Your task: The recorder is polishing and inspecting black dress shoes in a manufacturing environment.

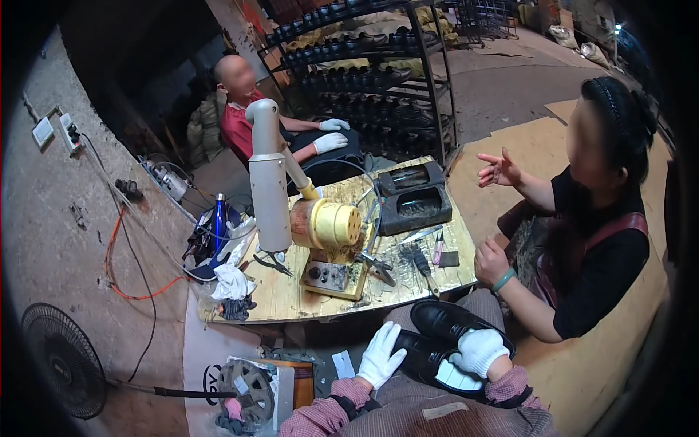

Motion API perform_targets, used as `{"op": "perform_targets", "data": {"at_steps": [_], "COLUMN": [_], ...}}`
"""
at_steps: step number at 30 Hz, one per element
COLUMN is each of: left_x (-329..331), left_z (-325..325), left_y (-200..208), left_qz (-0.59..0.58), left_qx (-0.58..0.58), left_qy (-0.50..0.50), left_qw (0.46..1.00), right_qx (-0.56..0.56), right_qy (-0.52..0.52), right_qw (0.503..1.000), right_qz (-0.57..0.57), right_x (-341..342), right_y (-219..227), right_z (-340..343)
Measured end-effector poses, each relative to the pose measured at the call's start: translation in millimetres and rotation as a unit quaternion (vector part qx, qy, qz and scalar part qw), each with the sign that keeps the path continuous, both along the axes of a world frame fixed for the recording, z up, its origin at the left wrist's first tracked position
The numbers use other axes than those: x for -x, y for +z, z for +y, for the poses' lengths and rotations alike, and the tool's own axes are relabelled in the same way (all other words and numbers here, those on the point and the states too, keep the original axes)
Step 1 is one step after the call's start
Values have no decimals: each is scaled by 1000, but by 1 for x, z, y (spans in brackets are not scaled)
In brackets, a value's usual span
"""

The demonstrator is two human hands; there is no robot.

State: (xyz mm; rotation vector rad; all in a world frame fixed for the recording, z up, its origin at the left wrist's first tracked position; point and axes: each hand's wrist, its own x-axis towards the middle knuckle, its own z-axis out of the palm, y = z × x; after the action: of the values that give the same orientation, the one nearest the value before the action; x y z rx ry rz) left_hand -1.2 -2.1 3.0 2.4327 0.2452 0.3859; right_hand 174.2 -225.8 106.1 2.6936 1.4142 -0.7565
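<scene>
Left hand (pixel 381 355): white-gloved, back upward, just left of the shoes; the fingers are extended and released, slightly spread and pointing far, thumb angled right toward the leather; whether it touches, I cannot tell.
Left forearm: in a checked pink sleeve (pixel 317 417), comes from the near left and slants far and right to the wrist.
Right hand (pixel 480 352): white-gloved, bent over the near part of the shoes, knuckles up, fingers curled inward; the fingertips are partly hidden, so I cannot tell which shoe they grasp.
Right forearm: short in view, rising from the near right, the wrist close to the shoes.
Shoes: two black leather ones side by side over the lap, toes far and left; the left shoe (pixel 419 358) shows a pale insole (pixel 459 378), and the right shoe (pixel 445 319) lies beyond it.
Table (pixel 291 304): far side of the lap, bearing a yellow machine housing (pixel 326 224), a brush (pixel 421 266) and, farther right, black trays (pixel 415 210).
Neighbour at right (pixel 593 255): far forearm raised with the hand open, near hand curled, both bare.
Neighbour at far left (pixel 240 131): seated, white-gloved hands resting over the lap.
Shoe rack (pixel 437 76): far behind the table, loaded with dark footwear.
</scene>
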Motion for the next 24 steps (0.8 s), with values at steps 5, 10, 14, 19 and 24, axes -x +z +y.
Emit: {"op": "perform_targets", "data": {"at_steps": [5, 10, 14, 19, 24], "left_x": [-1, 0, 0, 0, 1], "left_z": [0, 0, 1, 1, 2], "left_y": [2, 1, 0, -1, -2], "left_qz": [-1, 3, 2, 1, 9], "left_qx": [-4, 1, -1, 0, 0], "left_qy": [-1, -2, -2, -1, -5], "left_qw": [1000, 1000, 1000, 1000, 1000], "right_qx": [0, 7, 18, 22, 29], "right_qy": [2, -6, -9, -9, -7], "right_qw": [1000, 1000, 1000, 1000, 999], "right_qz": [4, 9, 10, 16, 17], "right_x": [-1, 0, 0, 0, 0], "right_y": [1, 5, 8, 9, 8], "right_z": [1, 2, 4, 5, 5]}}
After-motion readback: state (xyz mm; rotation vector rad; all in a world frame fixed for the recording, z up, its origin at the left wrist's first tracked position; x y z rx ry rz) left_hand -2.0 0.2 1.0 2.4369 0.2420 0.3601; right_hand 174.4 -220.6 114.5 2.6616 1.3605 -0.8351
